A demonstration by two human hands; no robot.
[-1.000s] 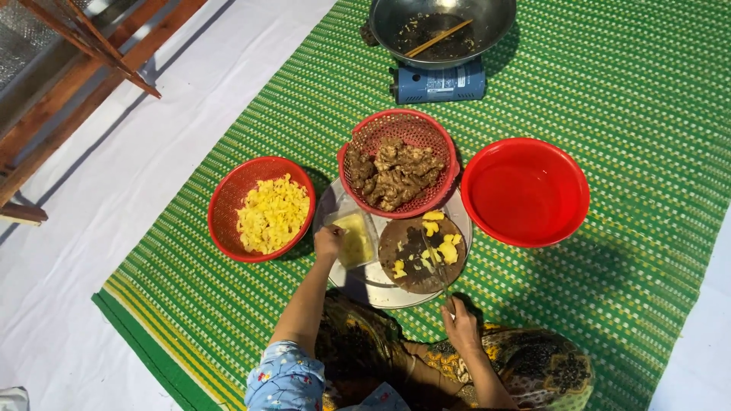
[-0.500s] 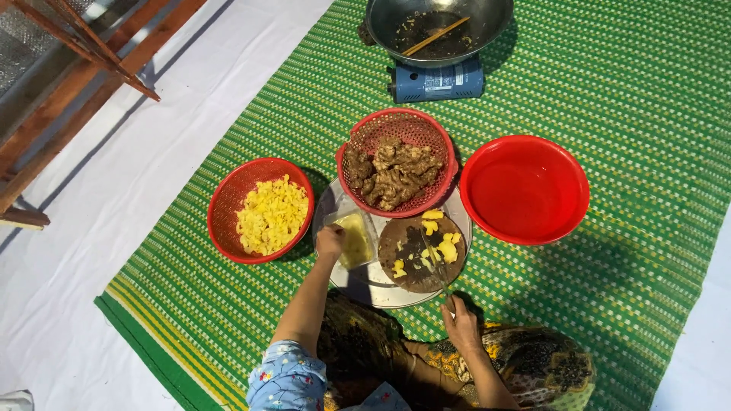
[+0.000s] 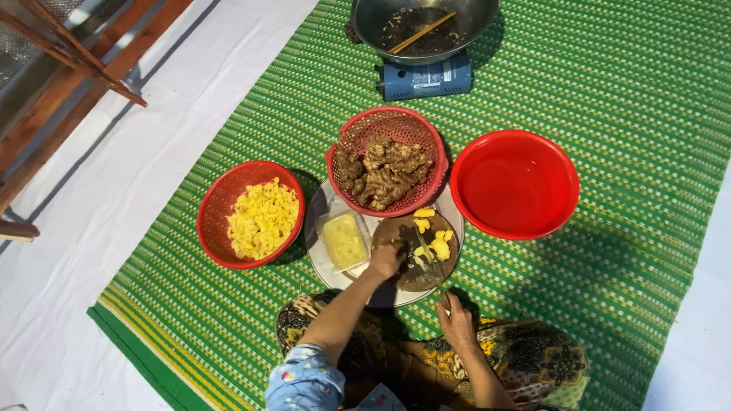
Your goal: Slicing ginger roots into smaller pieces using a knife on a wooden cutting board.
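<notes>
Overhead view of a person seated at the near edge of a green woven mat (image 3: 579, 91), slicing ginger on a round dark cutting board (image 3: 419, 255) that lies on a pale round tray (image 3: 320, 228). The left hand (image 3: 386, 259) rests on the board's left side, fingers curled down onto a piece that cannot be made out. The right hand (image 3: 455, 320) sits just off the board's near edge, fingers closed around what appears to be a knife handle; the blade is too small to confirm. Yellow cut pieces (image 3: 434, 243) lie on the board.

Progress, as judged: a red bowl (image 3: 217, 205) toward the left edge holds a good heap of yellow slices (image 3: 263, 217), while the red colander (image 3: 343, 141) beyond the board remains well filled with unpeeled ginger roots (image 3: 381, 171), so much is left. A second red bowl (image 3: 560, 164) to the right holds no solids. A clear tub (image 3: 344, 240) on the tray contains pale yellow matter. Near the far edge, a wok (image 3: 365, 23) with a wooden utensil sits on a blue stove (image 3: 426, 78).
</notes>
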